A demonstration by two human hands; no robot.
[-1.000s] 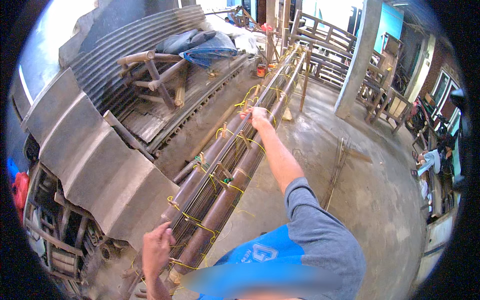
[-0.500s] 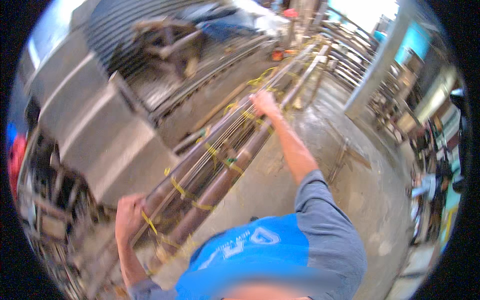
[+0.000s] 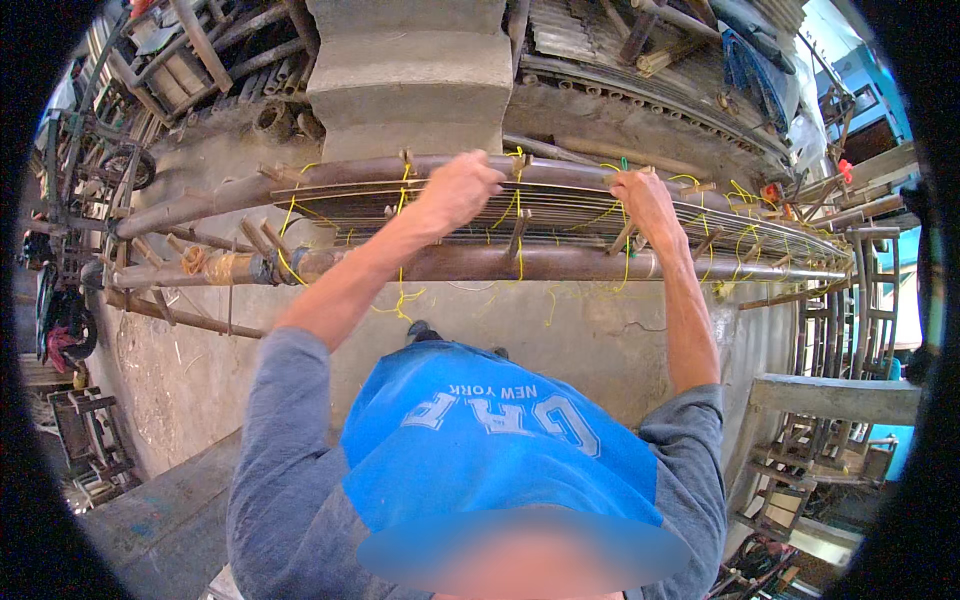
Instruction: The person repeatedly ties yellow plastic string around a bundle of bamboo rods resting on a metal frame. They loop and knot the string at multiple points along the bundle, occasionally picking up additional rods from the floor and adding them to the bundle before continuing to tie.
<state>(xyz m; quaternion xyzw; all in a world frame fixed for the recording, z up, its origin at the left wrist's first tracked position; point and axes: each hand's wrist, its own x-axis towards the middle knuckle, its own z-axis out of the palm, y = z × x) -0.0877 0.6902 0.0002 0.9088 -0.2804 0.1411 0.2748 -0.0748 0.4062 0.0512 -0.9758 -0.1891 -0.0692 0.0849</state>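
Head cam, only view: long rack runs left to right across the person's front, two brown poles, far pole [image 3: 370, 173] and near pole [image 3: 450, 262], with a bundle of thin dark strips [image 3: 570, 206] lying lengthwise between them. Key relation: strips' long axis is roughly parallel to the chest, so both forearms reach across it, over the near pole, to the far edge. Left hand [image 3: 462, 190] sits at the far-pole side, between two yellow cords [image 3: 404, 195], fingers curled in and slightly blurred; can't tell if it grips a strip or is free. Right hand [image 3: 645, 200] is further along to the right, fingers bent down at the far edge of the strips, near a green tie [image 3: 625, 164]; looks like a pinch, but contact is hidden, so can't confirm a hold. Left hand is nearer the strips' left end; the run carries on well past the right hand. Wooden pegs [image 3: 517, 236] stand along both poles. Near pole has a wrapped section [image 3: 235, 268] toward its left end. Concrete floor [image 3: 600, 330] below.
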